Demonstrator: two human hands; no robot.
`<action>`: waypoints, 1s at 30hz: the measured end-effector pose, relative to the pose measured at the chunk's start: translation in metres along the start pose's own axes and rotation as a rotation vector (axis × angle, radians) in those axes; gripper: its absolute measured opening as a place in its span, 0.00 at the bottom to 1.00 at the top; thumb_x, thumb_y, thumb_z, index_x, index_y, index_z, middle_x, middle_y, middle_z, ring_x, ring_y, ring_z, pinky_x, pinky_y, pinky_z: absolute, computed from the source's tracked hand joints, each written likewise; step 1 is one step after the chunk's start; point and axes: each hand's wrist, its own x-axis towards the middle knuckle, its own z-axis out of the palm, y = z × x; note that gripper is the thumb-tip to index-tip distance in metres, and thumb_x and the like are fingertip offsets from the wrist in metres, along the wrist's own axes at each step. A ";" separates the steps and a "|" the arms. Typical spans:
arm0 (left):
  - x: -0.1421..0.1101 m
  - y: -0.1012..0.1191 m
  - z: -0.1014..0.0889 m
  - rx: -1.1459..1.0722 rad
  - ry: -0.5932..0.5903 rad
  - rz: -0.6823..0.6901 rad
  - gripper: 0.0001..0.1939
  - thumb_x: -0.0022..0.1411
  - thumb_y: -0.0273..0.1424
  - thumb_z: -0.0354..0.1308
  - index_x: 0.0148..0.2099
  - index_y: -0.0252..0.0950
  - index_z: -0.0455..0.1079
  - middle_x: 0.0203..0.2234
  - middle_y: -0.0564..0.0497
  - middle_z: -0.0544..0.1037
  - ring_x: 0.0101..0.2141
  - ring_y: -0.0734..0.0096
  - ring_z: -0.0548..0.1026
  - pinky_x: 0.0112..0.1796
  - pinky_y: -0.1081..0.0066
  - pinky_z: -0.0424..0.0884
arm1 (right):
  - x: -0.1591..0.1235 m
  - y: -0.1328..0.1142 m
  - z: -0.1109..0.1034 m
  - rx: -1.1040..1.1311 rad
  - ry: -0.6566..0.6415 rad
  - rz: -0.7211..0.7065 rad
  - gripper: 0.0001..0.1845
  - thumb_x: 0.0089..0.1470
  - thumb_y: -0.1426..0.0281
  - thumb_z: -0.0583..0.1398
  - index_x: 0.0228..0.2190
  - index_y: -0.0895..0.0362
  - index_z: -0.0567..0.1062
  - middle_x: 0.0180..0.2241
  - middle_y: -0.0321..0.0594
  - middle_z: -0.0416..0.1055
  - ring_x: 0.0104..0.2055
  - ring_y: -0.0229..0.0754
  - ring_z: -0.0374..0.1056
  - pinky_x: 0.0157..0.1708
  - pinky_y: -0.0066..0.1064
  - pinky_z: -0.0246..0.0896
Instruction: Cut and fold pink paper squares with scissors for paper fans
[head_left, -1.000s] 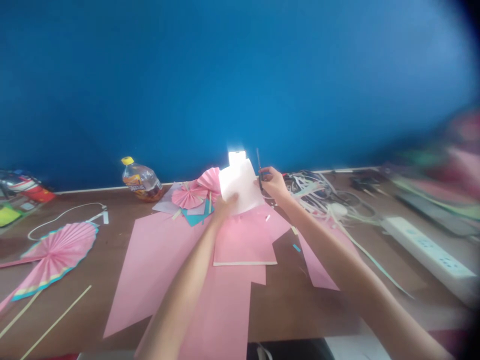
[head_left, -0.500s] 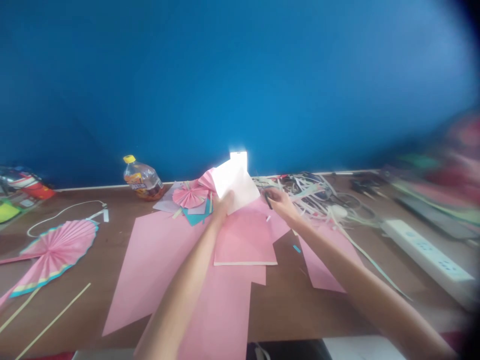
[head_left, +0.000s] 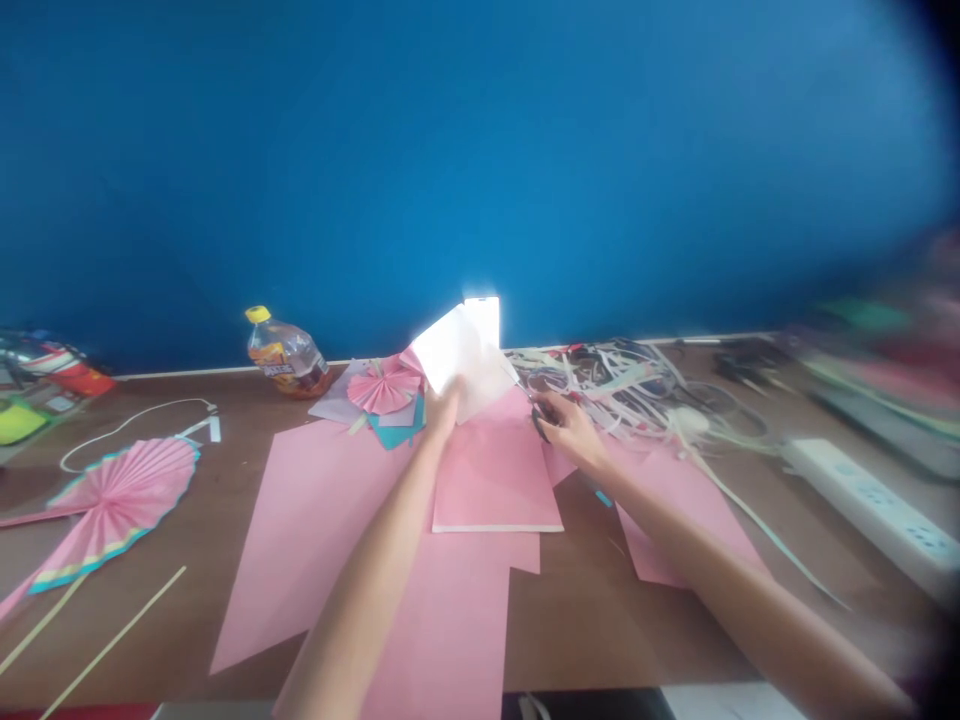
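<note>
Near the back middle of the table, my left hand (head_left: pixel 444 408) pinches the lower left part of a white sheet of paper (head_left: pixel 466 362), raised and tilted. My right hand (head_left: pixel 566 425) is closed round the dark handles of a pair of scissors (head_left: pixel 540 415). Their blades point up and left, reaching the right corner of the white paper; I cannot tell whether they touch it. Below both hands lies a pink pad of paper (head_left: pixel 495 485) over larger pink sheets (head_left: pixel 315 520). A small pink pleated paper rosette (head_left: pixel 384 387) rests left of my left hand.
A bottle (head_left: pixel 287 357) with a yellow cap leans at the back left. A pink pleated fan (head_left: pixel 124 500) lies on the left. Tangled paper strips (head_left: pixel 626 385) spread behind my right hand. A white power strip (head_left: pixel 874 510) sits on the right, before a blue wall (head_left: pixel 480 150).
My right hand has turned, so the scissor blades now show at the white paper's right corner. The white paper has tilted slightly in my left hand. The whole view has shifted a little.
</note>
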 end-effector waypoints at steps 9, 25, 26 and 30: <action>-0.002 -0.002 0.000 -0.051 -0.030 0.034 0.29 0.50 0.43 0.66 0.52 0.36 0.69 0.50 0.42 0.75 0.52 0.59 0.72 0.51 0.60 0.69 | -0.002 0.014 0.010 0.092 0.013 -0.008 0.18 0.49 0.64 0.58 0.41 0.58 0.74 0.26 0.36 0.67 0.29 0.40 0.63 0.31 0.29 0.59; -0.004 -0.003 0.003 -0.172 -0.074 0.047 0.29 0.47 0.40 0.69 0.50 0.36 0.70 0.48 0.43 0.77 0.49 0.57 0.75 0.50 0.61 0.70 | 0.001 0.018 0.005 0.273 -0.059 0.053 0.18 0.44 0.62 0.63 0.36 0.61 0.75 0.23 0.35 0.65 0.24 0.35 0.59 0.24 0.28 0.53; -0.004 -0.003 0.003 -0.180 -0.076 0.049 0.29 0.47 0.40 0.69 0.50 0.36 0.70 0.48 0.43 0.77 0.49 0.57 0.75 0.51 0.61 0.70 | 0.001 0.017 0.005 0.285 -0.059 0.056 0.18 0.44 0.62 0.63 0.36 0.61 0.75 0.23 0.35 0.65 0.24 0.35 0.58 0.24 0.28 0.53; -0.003 -0.004 0.003 -0.183 -0.074 0.040 0.28 0.47 0.40 0.69 0.50 0.37 0.71 0.48 0.44 0.76 0.49 0.59 0.74 0.52 0.61 0.68 | 0.001 0.015 0.005 0.308 -0.055 0.062 0.19 0.43 0.62 0.63 0.35 0.62 0.76 0.23 0.35 0.64 0.23 0.35 0.58 0.24 0.28 0.53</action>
